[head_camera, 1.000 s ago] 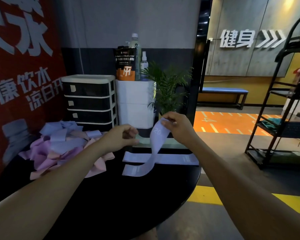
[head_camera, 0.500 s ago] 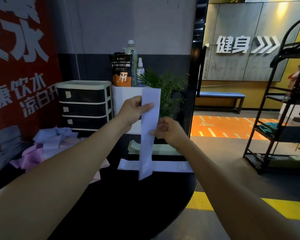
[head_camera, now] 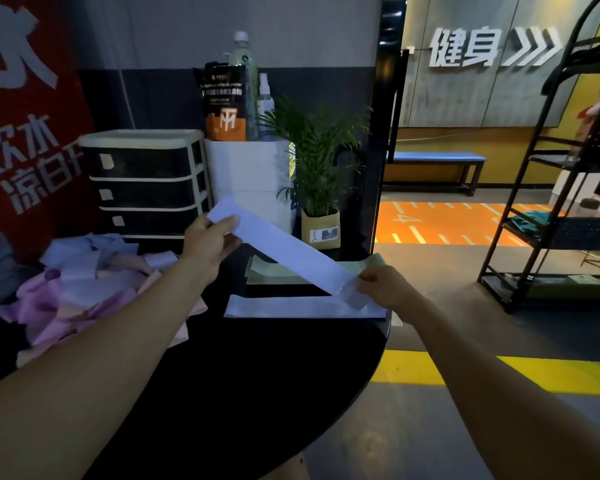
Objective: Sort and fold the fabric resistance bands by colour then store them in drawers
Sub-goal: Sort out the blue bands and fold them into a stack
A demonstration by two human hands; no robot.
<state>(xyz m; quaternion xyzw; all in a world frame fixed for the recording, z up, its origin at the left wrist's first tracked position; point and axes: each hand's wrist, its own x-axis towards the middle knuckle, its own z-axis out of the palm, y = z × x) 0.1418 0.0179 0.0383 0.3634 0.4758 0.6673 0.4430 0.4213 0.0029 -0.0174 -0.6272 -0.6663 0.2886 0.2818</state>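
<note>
A: What's in shot?

B: Gym corner, round black table [head_camera: 257, 393]. Person's two bare arms reach in. Left hand [head_camera: 208, 242] pinches the upper-left end of one pale lilac band [head_camera: 281, 249], thumb on top, fingers curled under. Right hand [head_camera: 383, 287] pinches the lower-right end, fingers curled round it. Band stretched flat and slanted betw. both hands, held above the table.

A: Other bands, by count?

B: One more lilac band [head_camera: 291, 308] lying flat on the table, just below the held one. Behind it a flat stack of green bands [head_camera: 278, 273]; can't count the layers. At left, a loose heap of unsorted bands [head_camera: 84, 282], pink, purple and pale blue, no. unclear.

A: Storage?

B: One drawer unit [head_camera: 146, 181] behind the heap, 3 dark drawers, all closed, each w/ 1 small label. Beside it 1 white cabinet [head_camera: 250, 174] carrying 1 pouch [head_camera: 224, 105] and 2 bottles [head_camera: 246, 64]. One potted plant [head_camera: 317, 168] to its right.
</note>
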